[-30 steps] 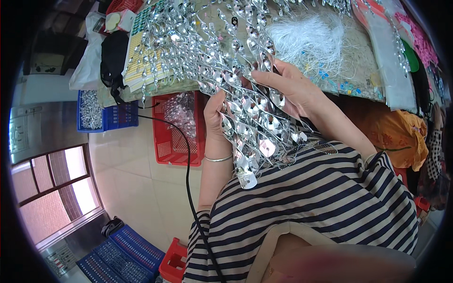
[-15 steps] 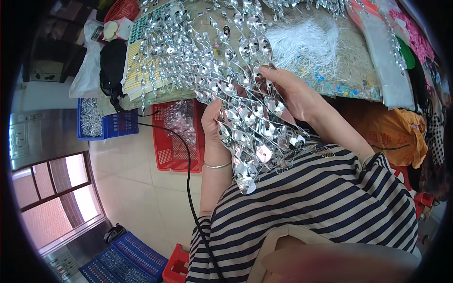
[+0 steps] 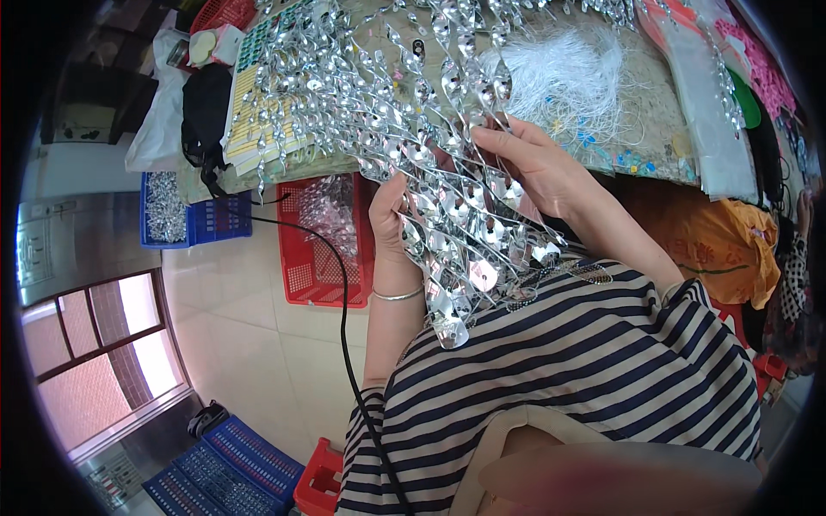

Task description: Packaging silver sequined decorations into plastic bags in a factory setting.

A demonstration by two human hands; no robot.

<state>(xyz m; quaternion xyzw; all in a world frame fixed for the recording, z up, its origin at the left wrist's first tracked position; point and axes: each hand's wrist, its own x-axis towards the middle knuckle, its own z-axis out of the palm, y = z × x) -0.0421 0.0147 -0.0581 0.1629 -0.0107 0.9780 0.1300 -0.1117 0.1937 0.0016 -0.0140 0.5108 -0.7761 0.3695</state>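
A wide bunch of shiny silver twisted strands [image 3: 469, 211], set with mirror-like flat pieces, runs from the table edge down to my lap. My left hand [image 3: 390, 213] grips its left side, thumb on top and the fingers hidden underneath. On the other side, my right hand [image 3: 538, 172] has its thumb and forefinger closed on strands near the table edge, with its remaining fingers partly behind the bunch. More silver strands [image 3: 318, 112] lie spread across the table. Beside them rests a loose heap of fine white threads [image 3: 555, 86].
Below the table stand a red crate [image 3: 323, 292] with bagged silver pieces and a blue crate [image 3: 206, 225]. A black cable [image 3: 346, 301] hangs at my left. An orange bag [image 3: 723, 245] sits under the table's right side. Blue trays [image 3: 232, 464] lie on the lower left.
My right hand has shifted slightly, its fingers rising more behind the strands. The bunch has moved a little with it. My left hand stays nearly where it was.
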